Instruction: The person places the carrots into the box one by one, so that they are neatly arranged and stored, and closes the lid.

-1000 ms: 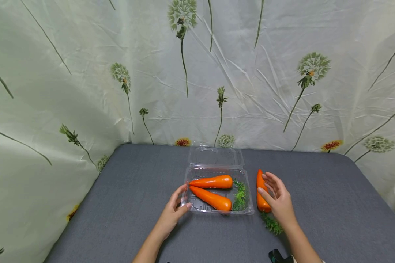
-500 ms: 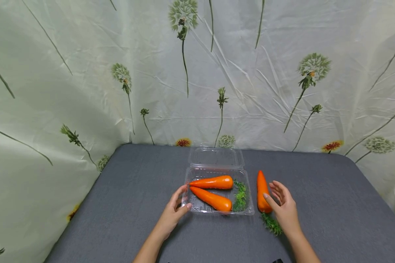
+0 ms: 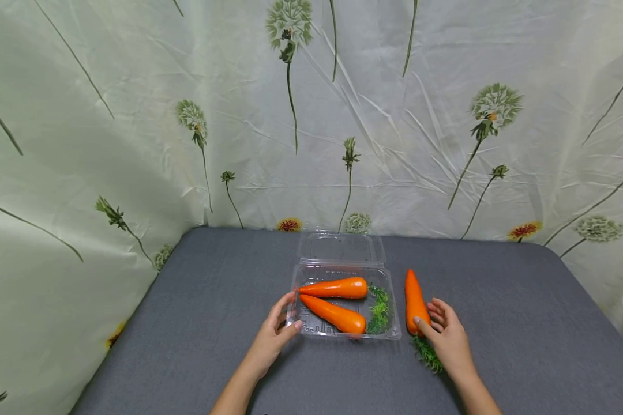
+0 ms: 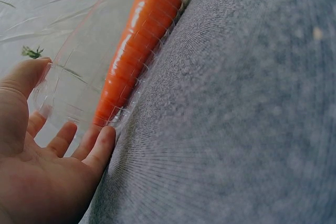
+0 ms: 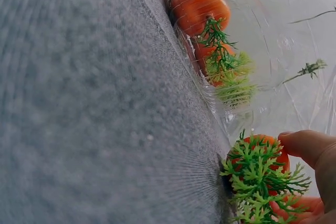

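Note:
A clear plastic clamshell container point(image 3: 319, 333) lies with its lid raised at the back. Inside are two orange carrots, the rear one point(image 3: 337, 287) and the front one point(image 3: 334, 314), tips to the left, with green tops point(image 3: 379, 311) at the right end. My left hand point(image 3: 272, 334) holds the container's left end, thumb at the near corner; the left wrist view shows its fingertips against the plastic. To the right, a third carrot point(image 3: 414, 297) lies on the cloth, tip away from me. My right hand point(image 3: 449, 340) grips its thick end, thumb on top and fingers along the right side, beside its leafy top point(image 5: 262, 177).
The grey cloth-covered table point(image 3: 213, 288) extends around the container on both sides. A pale curtain point(image 3: 394, 115) printed with dandelions hangs along the back and left edges. The raised lid point(image 3: 341, 248) stands close to that curtain.
My right hand has slid back toward me along the third carrot, from its middle to its thick end. The left hand and the container have stayed put.

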Demonstrator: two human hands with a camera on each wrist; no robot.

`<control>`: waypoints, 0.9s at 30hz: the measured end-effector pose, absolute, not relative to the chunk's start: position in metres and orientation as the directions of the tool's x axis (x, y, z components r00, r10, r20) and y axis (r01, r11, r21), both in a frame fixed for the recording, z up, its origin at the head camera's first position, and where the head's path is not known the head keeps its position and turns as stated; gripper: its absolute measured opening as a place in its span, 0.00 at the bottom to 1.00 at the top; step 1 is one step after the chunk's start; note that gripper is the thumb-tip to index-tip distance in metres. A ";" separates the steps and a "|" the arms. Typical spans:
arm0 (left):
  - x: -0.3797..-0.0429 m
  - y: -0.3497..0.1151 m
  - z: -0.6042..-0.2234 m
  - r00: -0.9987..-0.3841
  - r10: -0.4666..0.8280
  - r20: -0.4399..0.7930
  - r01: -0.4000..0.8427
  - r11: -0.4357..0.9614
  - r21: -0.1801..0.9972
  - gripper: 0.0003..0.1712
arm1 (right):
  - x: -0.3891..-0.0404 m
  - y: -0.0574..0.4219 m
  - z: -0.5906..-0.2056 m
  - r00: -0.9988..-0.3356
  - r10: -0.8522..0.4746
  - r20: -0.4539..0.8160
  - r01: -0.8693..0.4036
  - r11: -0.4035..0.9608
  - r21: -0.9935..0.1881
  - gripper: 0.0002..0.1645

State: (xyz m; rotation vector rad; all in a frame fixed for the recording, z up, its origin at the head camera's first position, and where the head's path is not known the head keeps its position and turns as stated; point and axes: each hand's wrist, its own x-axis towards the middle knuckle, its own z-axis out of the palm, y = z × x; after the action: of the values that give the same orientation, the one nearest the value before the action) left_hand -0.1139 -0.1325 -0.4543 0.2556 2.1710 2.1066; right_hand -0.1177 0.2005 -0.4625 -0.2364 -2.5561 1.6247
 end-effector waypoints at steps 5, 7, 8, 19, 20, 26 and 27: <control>-0.114 -0.132 -0.455 -0.980 0.193 0.040 0.046 0.026 0.999 0.35 | -0.117 0.201 -0.459 -0.976 0.202 -0.077 0.168 0.481 -0.860 0.42; -0.114 -0.132 -0.455 -0.980 0.193 0.042 0.048 0.024 0.999 0.35 | -0.116 0.200 -0.459 -0.975 0.208 -0.084 0.182 0.515 -0.838 0.40; -0.114 -0.132 -0.455 -0.980 0.192 0.045 0.050 0.023 0.998 0.35 | -0.116 0.200 -0.458 -0.975 0.210 -0.080 0.181 0.525 -0.832 0.39; -0.114 -0.132 -0.454 -0.981 0.188 0.037 0.044 0.032 0.999 0.36 | -0.115 0.204 -0.449 -0.967 0.235 -0.098 0.190 0.412 -0.891 0.34; -0.114 -0.132 -0.453 -0.981 0.188 0.036 0.043 0.033 0.998 0.36 | -0.115 0.204 -0.447 -0.967 0.238 -0.096 0.187 0.397 -0.898 0.35; -0.114 -0.132 -0.453 -0.981 0.188 0.037 0.044 0.031 0.999 0.35 | -0.115 0.203 -0.437 -0.966 0.255 -0.028 0.107 0.302 -0.947 0.35; -0.114 -0.132 -0.453 -0.981 0.189 0.037 0.043 0.029 0.999 0.35 | -0.116 0.203 -0.435 -0.965 0.260 -0.019 0.095 0.284 -0.954 0.35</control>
State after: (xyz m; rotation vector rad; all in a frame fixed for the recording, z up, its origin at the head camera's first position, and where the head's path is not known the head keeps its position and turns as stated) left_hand -0.1137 -0.1317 -0.4529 0.2462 2.1754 2.1038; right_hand -0.1157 0.2026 -0.4350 -0.3345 -2.4011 1.7692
